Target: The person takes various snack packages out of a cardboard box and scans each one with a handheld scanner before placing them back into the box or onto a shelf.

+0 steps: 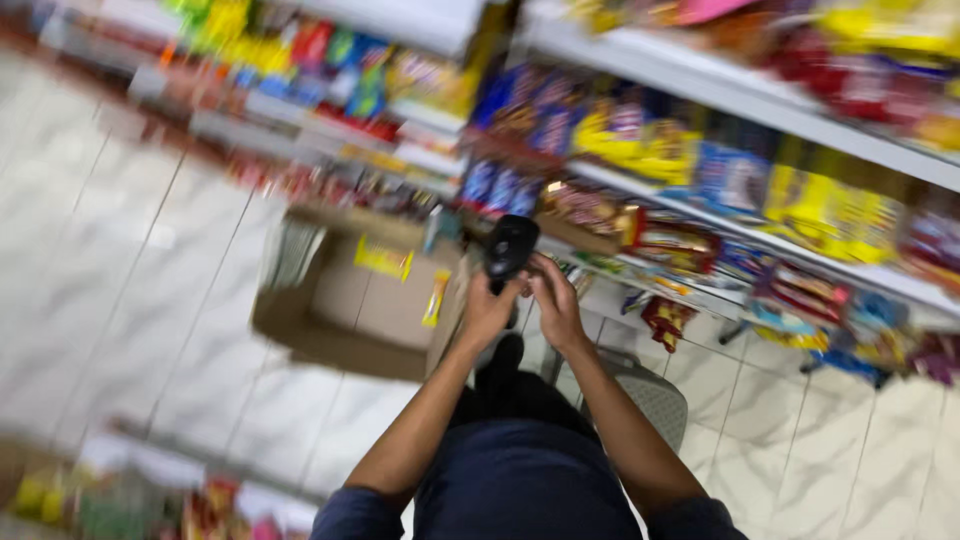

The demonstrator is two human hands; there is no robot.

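Handheld device (509, 249): black, plain. Cardboard box (350, 300): brown, with a yellow label (383, 260) on its wall and a yellow packet (434, 298) at the side. Floor (120, 250): white marbled tiles, thin dark grout lines. Shelves (740, 100): white boards; packets (640, 140) in yellow, blue, red, motion-blurred. Stool seat (655, 395): grey, finely dotted. Sleeves (350, 515) and trousers (520, 480): dark navy.

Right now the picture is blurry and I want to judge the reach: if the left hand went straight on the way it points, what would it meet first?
Probably the black handheld device that the left hand already grips; beyond it, likely the snack shelves, though depth is unclear.
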